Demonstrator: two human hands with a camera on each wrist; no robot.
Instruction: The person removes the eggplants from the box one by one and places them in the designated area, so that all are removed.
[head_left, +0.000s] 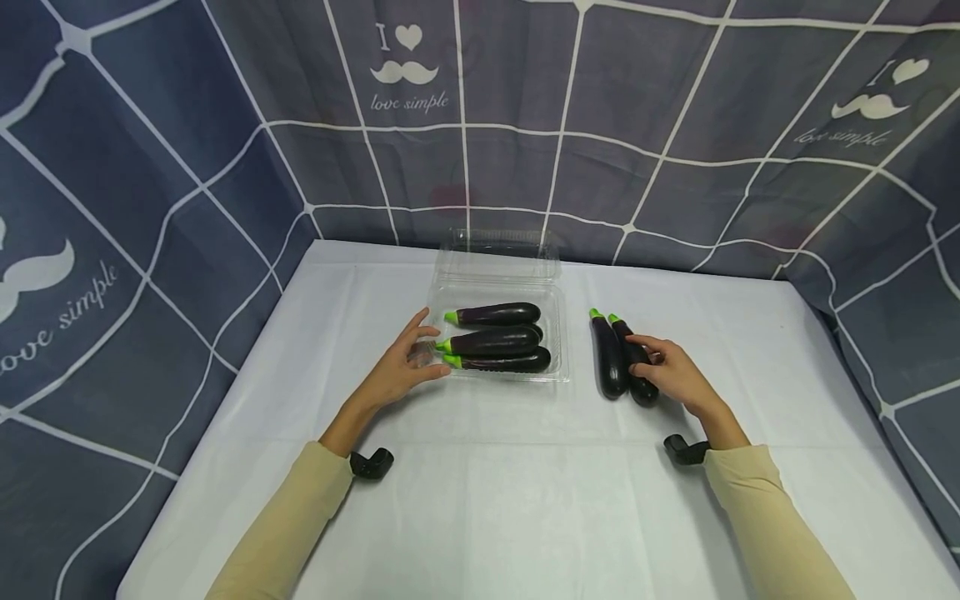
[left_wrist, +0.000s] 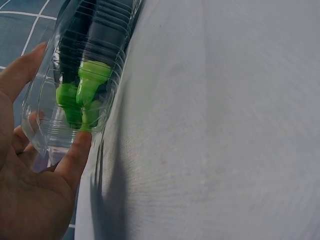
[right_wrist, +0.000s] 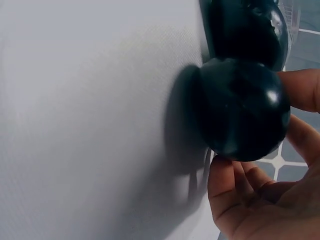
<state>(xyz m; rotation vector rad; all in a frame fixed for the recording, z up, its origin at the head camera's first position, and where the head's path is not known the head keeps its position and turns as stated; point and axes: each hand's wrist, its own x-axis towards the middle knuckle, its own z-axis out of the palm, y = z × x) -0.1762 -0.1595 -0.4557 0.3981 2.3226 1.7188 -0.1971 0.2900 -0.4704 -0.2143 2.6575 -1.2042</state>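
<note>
Several dark purple eggplants (head_left: 495,340) with green stems lie in a clear plastic container (head_left: 561,333), stems pointing left. At the container's left end, my left hand (head_left: 401,362) rests with fingers spread; in the left wrist view its thumb (left_wrist: 75,157) touches the container wall near the green stems. Two more eggplants lie side by side on the table right of the container. My right hand (head_left: 675,377) grips the right one, an eggplant (right_wrist: 245,110) seen end-on in the right wrist view, against its neighbouring eggplant (head_left: 609,358).
The container's clear lid (head_left: 498,254) is hinged open toward the back. A white cloth (head_left: 517,500) covers the table. Dark blue, white-lined fabric (head_left: 517,167) hangs behind and on both sides. A black wrist device (head_left: 372,464) is on the left wrist, another (head_left: 684,450) on the right.
</note>
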